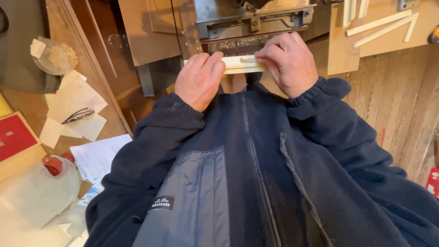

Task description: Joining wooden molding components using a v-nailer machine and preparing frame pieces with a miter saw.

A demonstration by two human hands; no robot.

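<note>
Both of my hands hold a short pale strip of wood (238,64) level in front of a dark metal vise (254,20). My left hand (199,80) grips the strip's left end, fingers curled over its top. At the strip's right end is my right hand (288,61), fingers folded over it. A small raised piece sits on the strip between my hands. My dark fleece sleeves and jacket fill the lower half of the view.
A wooden board (379,32) at the top right carries several pale wood strips. To the left lie loose papers (75,103) with a dark clip, a red-topped box (13,137), a plastic jug with a red cap (52,164) and a clear bowl (55,57).
</note>
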